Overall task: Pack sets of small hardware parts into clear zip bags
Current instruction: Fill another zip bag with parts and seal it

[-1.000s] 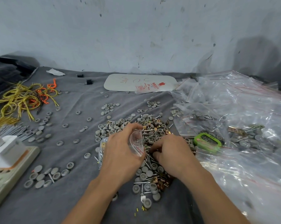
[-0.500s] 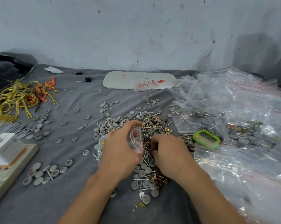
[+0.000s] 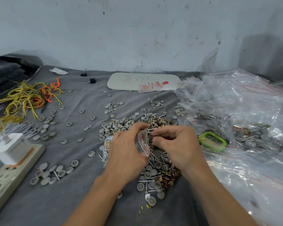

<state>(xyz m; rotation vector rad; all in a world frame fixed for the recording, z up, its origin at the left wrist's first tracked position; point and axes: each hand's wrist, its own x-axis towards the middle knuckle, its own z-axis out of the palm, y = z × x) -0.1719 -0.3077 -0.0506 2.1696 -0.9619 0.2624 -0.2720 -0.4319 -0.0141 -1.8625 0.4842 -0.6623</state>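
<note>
Left grip (image 3: 127, 150) is curled round one clear zip bag (image 3: 143, 141), holding its red-lined mouth open toward the right grip (image 3: 175, 144). The right grip is narrow, fingertips pinched on small parts (image 3: 151, 134) right at that mouth; which parts they are is too small to tell. Both grips hover over the one big pile of grey caps, screws and brass clips (image 3: 158, 170) in the middle of the grey cloth surface (image 3: 72, 201), far too many to count. A second, filled bag (image 3: 106, 146) lies mostly hidden under the left grip. To the right sit one green timer (image 3: 213, 141), partly under plastic, and a heap of clear bags (image 3: 245, 111) cut off by the frame edge. At the left edge, one power strip (image 3: 10, 175) carries one white charger (image 3: 8, 148). Two small black pieces (image 3: 92, 80) lie near one white oval board (image 3: 137, 80).
</note>
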